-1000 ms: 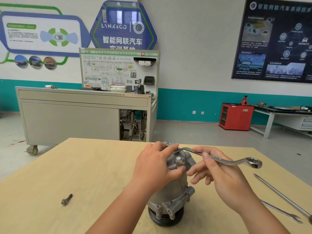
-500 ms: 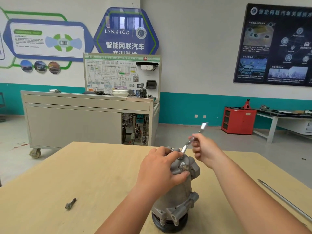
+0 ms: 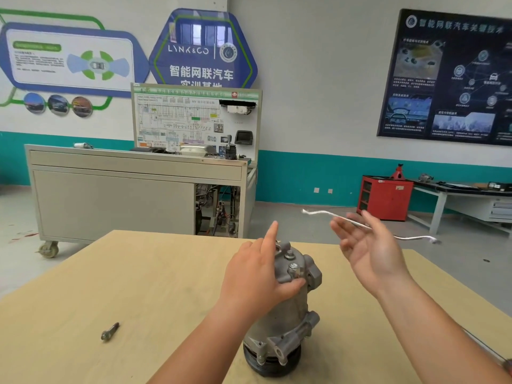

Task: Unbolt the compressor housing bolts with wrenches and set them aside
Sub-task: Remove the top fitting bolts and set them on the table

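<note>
The grey compressor (image 3: 288, 309) stands upright on its black pulley on the wooden table (image 3: 138, 273). Two bolt heads (image 3: 289, 254) show on its top cover. My left hand (image 3: 255, 275) holds the housing from the left, thumb pressed on the cover and index finger pointing up. My right hand (image 3: 371, 256) is raised to the right of the compressor, palm up with fingers spread, and the blurred offset wrench (image 3: 318, 213) lies loosely across its fingers, clear of the bolts. One removed bolt (image 3: 110, 331) lies on the table at the left.
A thin long metal tool (image 3: 487, 347) lies at the table's right edge. Beyond the table stands a grey wheeled trainer bench (image 3: 110, 200). A red cabinet (image 3: 386, 198) and a white workbench (image 3: 471, 195) are at the back right.
My right hand lifted the wrench off the top bolt and swung it up and to the right, fingers loosening. My left index finger has come off the cover.
</note>
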